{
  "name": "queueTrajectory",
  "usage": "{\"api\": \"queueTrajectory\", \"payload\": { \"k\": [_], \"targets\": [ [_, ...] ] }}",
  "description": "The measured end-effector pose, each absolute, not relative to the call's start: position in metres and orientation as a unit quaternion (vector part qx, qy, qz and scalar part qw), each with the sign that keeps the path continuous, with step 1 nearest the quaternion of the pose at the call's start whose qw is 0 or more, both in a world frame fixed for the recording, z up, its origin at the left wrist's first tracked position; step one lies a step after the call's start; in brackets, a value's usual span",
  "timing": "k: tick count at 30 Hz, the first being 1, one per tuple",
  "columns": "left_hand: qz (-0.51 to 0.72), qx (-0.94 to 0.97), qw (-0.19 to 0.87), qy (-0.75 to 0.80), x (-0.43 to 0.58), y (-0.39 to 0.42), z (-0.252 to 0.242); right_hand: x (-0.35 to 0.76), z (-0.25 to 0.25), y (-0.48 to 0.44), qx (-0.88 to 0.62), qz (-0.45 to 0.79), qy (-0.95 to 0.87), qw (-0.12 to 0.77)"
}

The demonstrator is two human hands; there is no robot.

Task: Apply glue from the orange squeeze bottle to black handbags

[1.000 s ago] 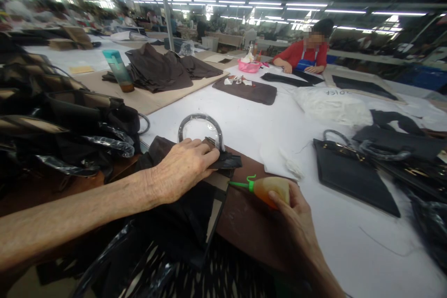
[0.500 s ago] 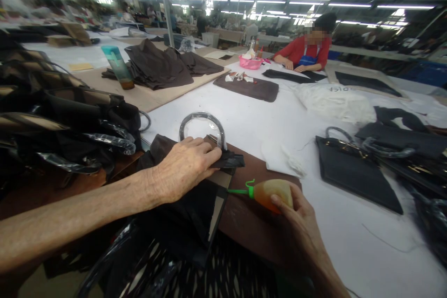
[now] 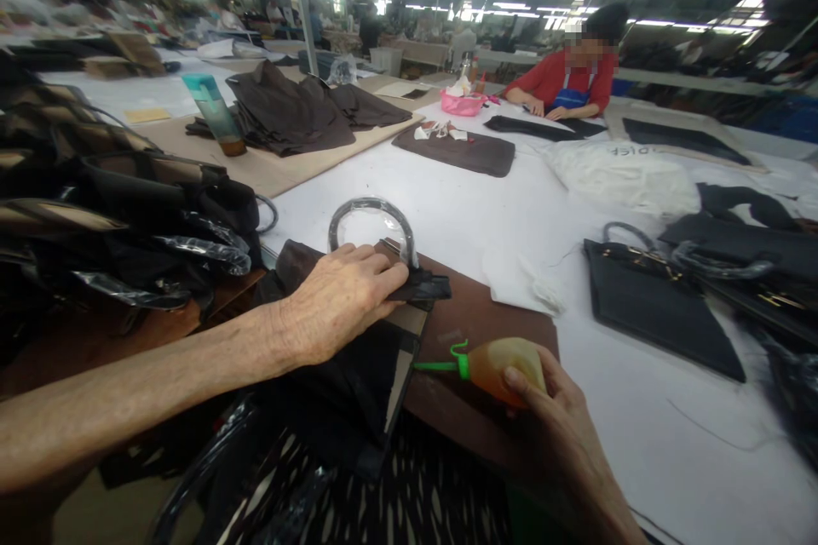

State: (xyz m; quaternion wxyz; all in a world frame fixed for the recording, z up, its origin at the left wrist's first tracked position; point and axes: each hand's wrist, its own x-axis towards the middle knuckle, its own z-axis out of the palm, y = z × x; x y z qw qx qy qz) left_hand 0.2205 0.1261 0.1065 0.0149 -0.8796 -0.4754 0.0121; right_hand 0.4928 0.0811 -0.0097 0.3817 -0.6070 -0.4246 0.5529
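My left hand (image 3: 338,298) lies flat, fingers stretched, pressing the top edge of a black handbag (image 3: 348,392) near its plastic-wrapped curved handle (image 3: 371,217). The bag lies on a brown board (image 3: 486,324). My right hand (image 3: 550,417) is wrapped round an orange glue bottle (image 3: 504,362) with a green nozzle (image 3: 440,364). The nozzle tip points left at the bag's pale inner edge (image 3: 400,375), close below my left fingers.
A pile of black wrapped bags (image 3: 115,221) sits at the left. A finished black handbag (image 3: 658,306) and more bags lie at the right. Brown fabric (image 3: 294,111), a teal bottle (image 3: 214,112) and a brown mat (image 3: 463,152) are farther back. A person in red (image 3: 568,81) works across the white table (image 3: 473,213).
My right hand with the glue bottle has slid a little lower and the nozzle now points along the bag's edge. My left hand stays pressed on the bag.
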Motion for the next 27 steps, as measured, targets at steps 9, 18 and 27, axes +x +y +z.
{"api": "queueTrajectory", "payload": {
  "k": [9,18,27],
  "targets": [
    [0.014,-0.881,0.022,-0.472,0.22,0.126,0.108,0.483,-0.013,0.084,-0.62,0.496,-0.44,0.419],
    [0.009,-0.882,0.019,-0.472,0.219,0.126,0.106,0.482,-0.007,0.069,-0.625,0.543,-0.401,0.392],
    [0.005,-0.878,0.015,-0.479,0.219,0.126,0.107,0.478,0.005,0.053,-0.632,0.547,-0.386,0.391]
  ]
}}
